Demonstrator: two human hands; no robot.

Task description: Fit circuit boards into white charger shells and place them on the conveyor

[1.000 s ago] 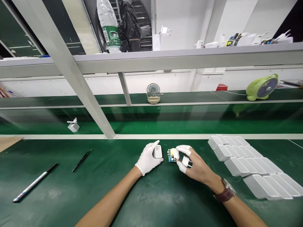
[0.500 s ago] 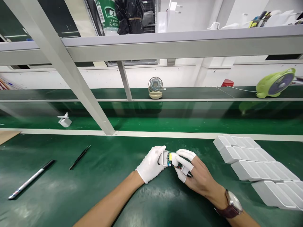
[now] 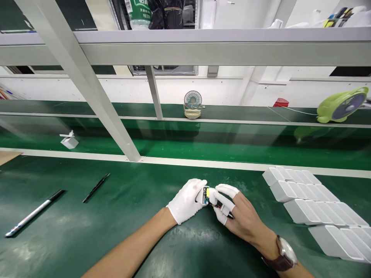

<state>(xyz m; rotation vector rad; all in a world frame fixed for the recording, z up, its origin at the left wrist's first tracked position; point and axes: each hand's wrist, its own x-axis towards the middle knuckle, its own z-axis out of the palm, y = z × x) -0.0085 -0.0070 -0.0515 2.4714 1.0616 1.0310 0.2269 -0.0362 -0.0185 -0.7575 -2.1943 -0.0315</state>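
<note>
A marker pen (image 3: 34, 212) is lying on the green mat (image 3: 116, 231) far to the left, with black tweezers (image 3: 96, 188) near it. In the middle, the left hand (image 3: 187, 200), in a white glove, is curling its fingers around a small white charger shell (image 3: 200, 194). The right hand (image 3: 236, 212), with white finger caps, is pinching a tiny green circuit board (image 3: 206, 195) at the shell's open end. Rows of white shells (image 3: 313, 210) are lying to the right.

White charger shell (image 3: 200, 194) and circuit board (image 3: 206, 195), meeting just above the green bench mat.

The small open-ended plastic shell lies on its side; the green board with a yellow part sits half inside its mouth.
</note>
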